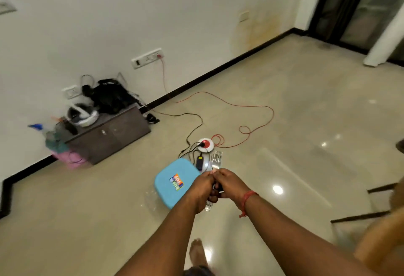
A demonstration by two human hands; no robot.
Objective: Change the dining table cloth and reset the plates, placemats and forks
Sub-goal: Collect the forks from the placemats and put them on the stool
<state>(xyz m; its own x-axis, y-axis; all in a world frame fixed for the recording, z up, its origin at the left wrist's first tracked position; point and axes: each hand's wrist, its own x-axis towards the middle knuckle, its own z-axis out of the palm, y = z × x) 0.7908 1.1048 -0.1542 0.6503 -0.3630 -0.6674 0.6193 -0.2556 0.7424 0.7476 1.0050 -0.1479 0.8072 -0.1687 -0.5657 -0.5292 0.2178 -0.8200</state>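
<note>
Just left of the frame's centre, low down, the left hand [202, 190] is curling its fingers round the handles of a bundle of forks [215, 161], and the right hand [229, 185] is closing against it from the right, likely to keep the loose handles gathered while they are carried to the table. The forks are sticking up above the knuckles, over the floor [284, 122], silvery and shiny, tines fanned and slightly blurred; their count is unclear.
</note>
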